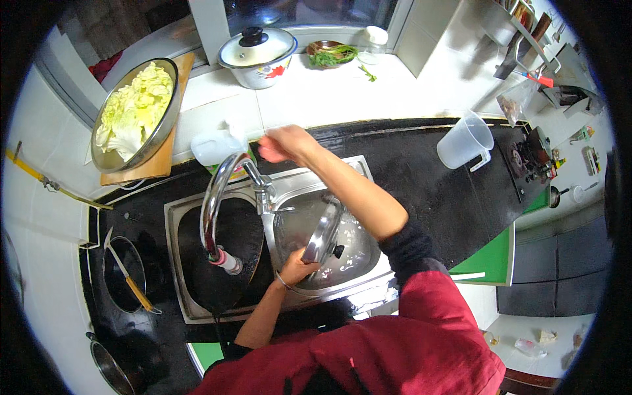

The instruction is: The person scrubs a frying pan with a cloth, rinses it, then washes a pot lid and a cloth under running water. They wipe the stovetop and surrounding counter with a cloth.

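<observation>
My left hand (298, 266) grips the rim of a glass pot lid (326, 232) with a black knob, tilted on edge over the right basin (363, 247) of a steel double sink. Stretched out past the back edge of the sink is my right hand (289, 143), fingers curled. It is beside a translucent plastic jug (217, 148) with a coloured label, and whether anything is inside the fingers is hidden. A curved chrome faucet (212, 197) arches over the left basin, where a large dark wok (217, 256) sits.
On the left, a steel bowl of cabbage leaves (136, 108) rests on a wooden board (180, 113). A lidded enamel pot (259, 59) and a plate of greens (331, 54) stand on the ledge. A plastic measuring pitcher (464, 140) occupies the right counter. A wooden-handled spatula (128, 276) lies across a dark lid.
</observation>
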